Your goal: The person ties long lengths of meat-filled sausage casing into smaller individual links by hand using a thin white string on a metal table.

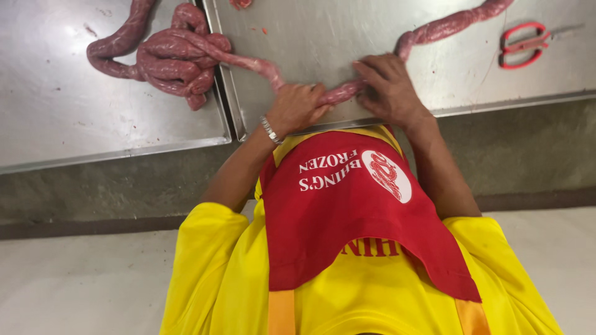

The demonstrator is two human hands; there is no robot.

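A long raw sausage rope (248, 62) runs across the steel table (323, 31). Its filled coils (171, 62) are piled at the left, straddling the seam between two tables. My left hand (298, 108), with a metal bracelet on the wrist, is closed around the rope near the table's front edge. My right hand (388, 87) grips the same rope just to the right, fingers curled over it. Between the two hands a short pink stretch of casing (341, 93) shows. Beyond my right hand the rope continues up to the top right (453, 25).
Red-handled scissors (524, 44) lie on the right table, beyond my right hand. A second steel table (62, 111) abuts on the left. Small meat scraps (241, 4) sit at the far edge. My yellow shirt and red apron (347, 211) fill the lower view above a pale floor.
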